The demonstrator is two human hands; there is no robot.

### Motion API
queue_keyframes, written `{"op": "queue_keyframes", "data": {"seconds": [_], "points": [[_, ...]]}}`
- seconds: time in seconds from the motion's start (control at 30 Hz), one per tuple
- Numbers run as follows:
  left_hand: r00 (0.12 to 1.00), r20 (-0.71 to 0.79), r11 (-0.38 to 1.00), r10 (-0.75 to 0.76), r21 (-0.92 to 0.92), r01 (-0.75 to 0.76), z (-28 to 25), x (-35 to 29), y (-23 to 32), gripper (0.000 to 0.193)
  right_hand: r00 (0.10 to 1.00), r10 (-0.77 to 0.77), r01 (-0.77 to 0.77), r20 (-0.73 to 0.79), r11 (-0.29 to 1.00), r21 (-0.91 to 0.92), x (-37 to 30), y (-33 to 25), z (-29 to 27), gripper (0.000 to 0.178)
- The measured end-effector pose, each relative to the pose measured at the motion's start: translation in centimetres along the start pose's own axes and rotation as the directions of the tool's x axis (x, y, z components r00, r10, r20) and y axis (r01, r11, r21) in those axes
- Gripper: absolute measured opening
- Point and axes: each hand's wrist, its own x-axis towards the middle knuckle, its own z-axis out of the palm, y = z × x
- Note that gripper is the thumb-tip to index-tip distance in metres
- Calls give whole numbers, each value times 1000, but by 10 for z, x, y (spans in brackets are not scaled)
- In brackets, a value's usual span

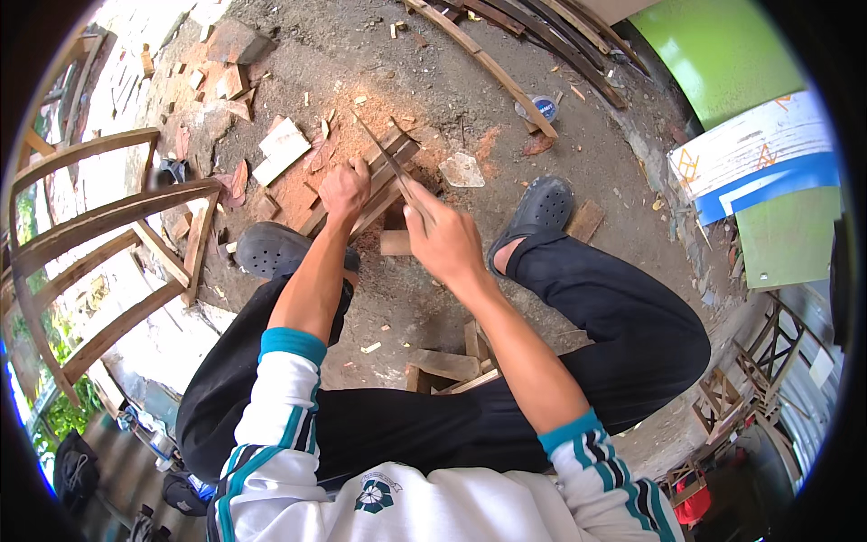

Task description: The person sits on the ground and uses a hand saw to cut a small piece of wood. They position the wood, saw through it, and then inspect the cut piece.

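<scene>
Right hand (pixel 447 242): clenched on the handle of a long blade (pixel 384 154), edge slanting down onto the wood (pixel 375 185). Left hand (pixel 344 190): fingers pressed on the wood, pinning it to the ground just beside the blade. Judgement: keep left fingers clear of the edge; short, controlled strokes away from the body. Shoes (pixel 540 206) flank the work. Ground (pixel 452 81): bare dirt, reddish sawdust, offcuts. Surroundings: curved wooden frame (pixel 99 217) left, green panel (pixel 722 45) upper right.
</scene>
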Motion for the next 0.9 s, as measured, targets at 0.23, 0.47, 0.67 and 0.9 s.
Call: {"op": "queue_keyframes", "data": {"seconds": [0.23,0.47,0.67,0.9], "points": [[996,-79,999,-36,-30,34,-7,-3,7,59,959,-250,260,-134,963,66,-29,27,-16,42],[999,-36,999,-24,-35,22,0,6,-3,60,986,-159,161,-53,986,38,-16,-3,-10,41],[998,-67,997,14,-73,-19,4,-6,3,61,976,-197,205,-89,975,86,-24,29,-13,43],[998,-70,1000,6,-6,-7,0,3,-3,59,993,-111,115,-43,987,112,-65,10,-29,45]]}}
